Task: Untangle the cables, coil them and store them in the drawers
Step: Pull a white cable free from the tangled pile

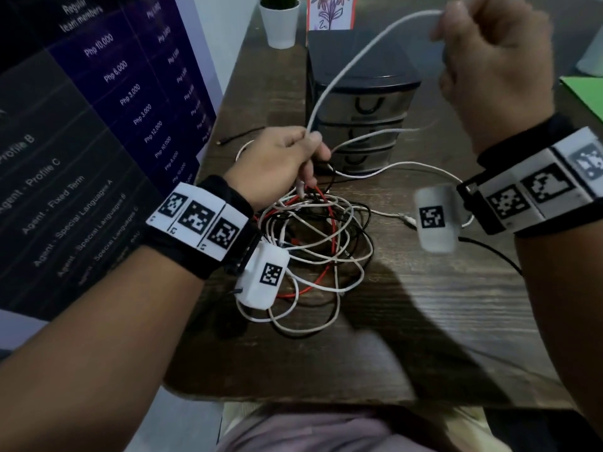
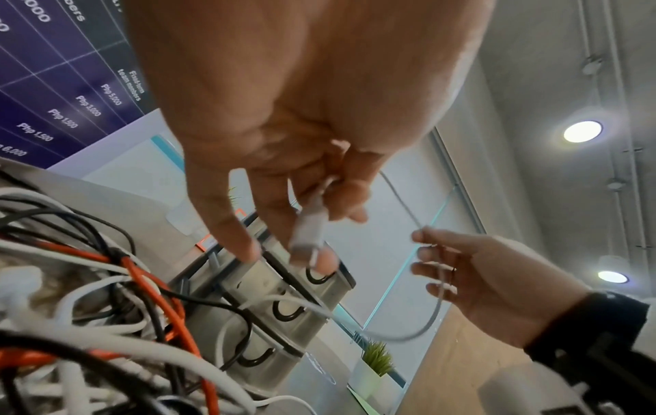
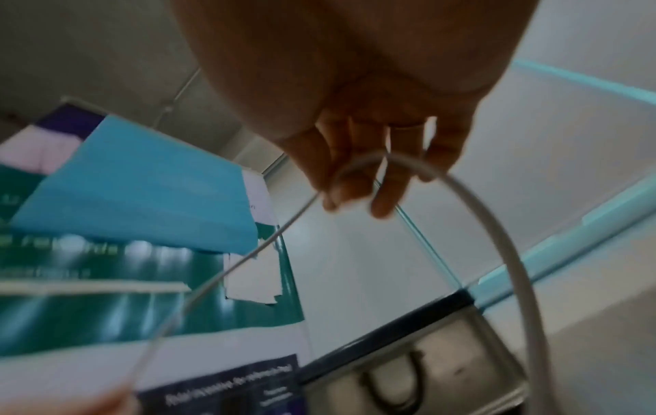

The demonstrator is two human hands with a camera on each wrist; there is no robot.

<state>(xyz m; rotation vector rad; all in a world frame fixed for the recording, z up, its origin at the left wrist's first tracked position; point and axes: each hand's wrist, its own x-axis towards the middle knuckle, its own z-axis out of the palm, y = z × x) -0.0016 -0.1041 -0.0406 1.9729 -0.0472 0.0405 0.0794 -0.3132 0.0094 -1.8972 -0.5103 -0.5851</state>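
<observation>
**A:** so where's the grip? left hand [image 1: 277, 161] has fingers curled round the white cable [image 1: 346, 65] near its plug [image 2: 307, 233], just above the tangle [image 1: 313, 243].

**B:** right hand [image 1: 492, 63] pinches the same cable, raised over the drawers [image 1: 362, 109]. The strand runs up from left to right, so I'd guess the right hand, being higher, draws it clear.

Dim head view, arm shadow on wooden surface [image 1: 424, 321], glaring ceiling lights [image 2: 582, 131], right hand [image 3: 362, 157] motion-blurred, edges warped.
</observation>
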